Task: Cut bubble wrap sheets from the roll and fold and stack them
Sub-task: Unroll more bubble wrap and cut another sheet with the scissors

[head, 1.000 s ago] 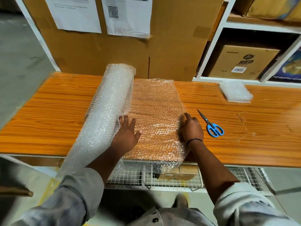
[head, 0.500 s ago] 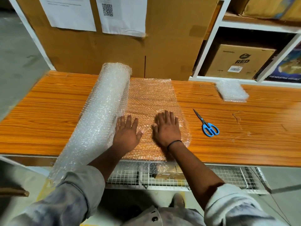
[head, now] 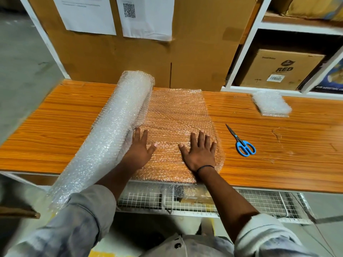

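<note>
Bubble wrap roll [head: 115, 130] lies on the wooden table [head: 55, 127], left of centre. Its long axis runs near-left to far-right, and its near end overhangs the near table edge. An unrolled sheet [head: 178, 112] extends from the roll to the right, flat on the tabletop and attached to the roll. The sheet's near edge hangs slightly over the near table edge, above a wire mesh basket [head: 259, 203].

Left hand [head: 139, 147]: palm down, fingers straight and close together, thumb spread to the right. It presses on the sheet right where it leaves the roll, its left side touching the roll. Grips nothing.

Right hand [head: 200, 151]: palm down, fingers spread and straight, pressing flat on the sheet near its right edge. Grips nothing. Dark band on the wrist.

Scissors [head: 241, 141], blue handles, lie closed on the table just right of the sheet, apart from both hands, blades pointing far-left. Stack of folded bubble wrap [head: 271, 103] sits far right on the table, against the white shelf unit [head: 241, 58].

Behind the table: cardboard panel [head: 194, 52] with two paper sheets [head: 89, 13] fixed to it. A carton marked RED [head: 280, 69] stands in the shelf.
</note>
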